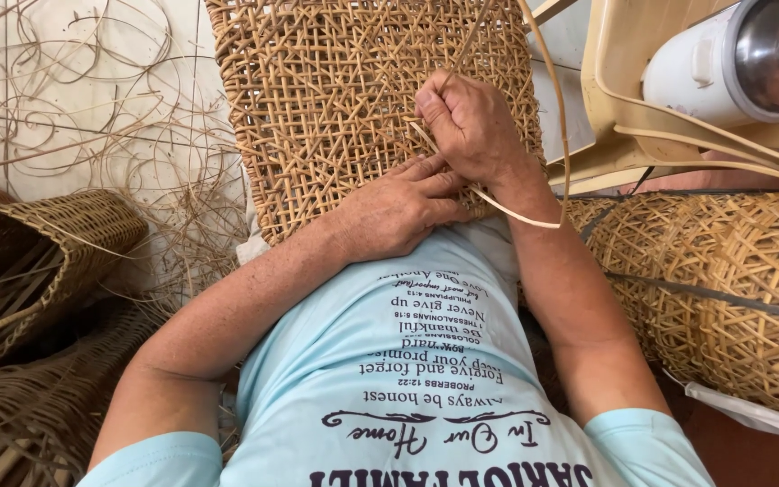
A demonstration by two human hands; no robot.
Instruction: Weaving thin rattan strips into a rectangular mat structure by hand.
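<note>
- Right hand (471,126) pinches a cane strip (563,135) against the woven panel (317,90), strip looping off right.
- Left hand (398,212) presses flat on the panel's lower edge, just below the right.

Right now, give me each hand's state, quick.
Left hand: open, lying flat on the woven cane panel.
Right hand: closed, pinching a cane strip at the panel.
</note>
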